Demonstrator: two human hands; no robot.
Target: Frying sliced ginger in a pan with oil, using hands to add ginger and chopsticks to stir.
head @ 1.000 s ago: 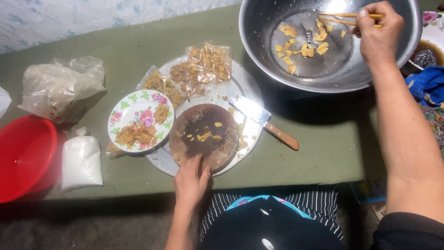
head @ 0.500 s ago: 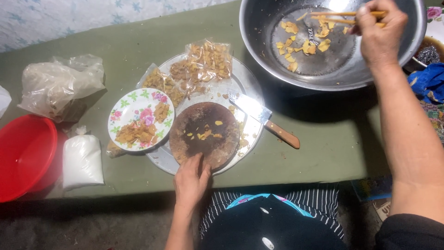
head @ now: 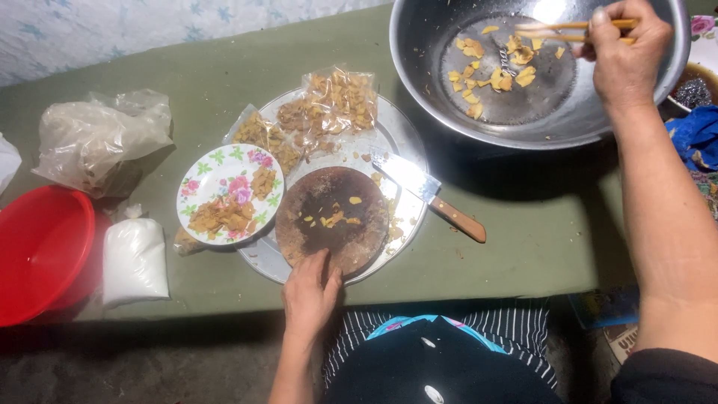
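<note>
fingers (head: 598, 19) of the right hand (head: 624, 52) pinch chopsticks (head: 568, 30) over the steel bowl (head: 449, 112); left hand (head: 310, 292) lies flat, uncurled, gripping nothing, on the round board (head: 329, 217) on the tabletop (head: 523, 254).

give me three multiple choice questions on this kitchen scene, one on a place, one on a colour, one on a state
1. Where does the cleaver lie?
A. in the metal bowl
B. blade on the round tray, handle out over the table
C. in the red basin

2. What colour is the basin at the table's end?
A. red
B. blue
C. white

3. What does the right hand hold?
A. nothing
B. a spoon
C. chopsticks

Answers:
1. B, its blade rests on the tray beside the dark chopping board.
2. A, it is plainly red.
3. C, chopsticks reach over the metal bowl.
</note>
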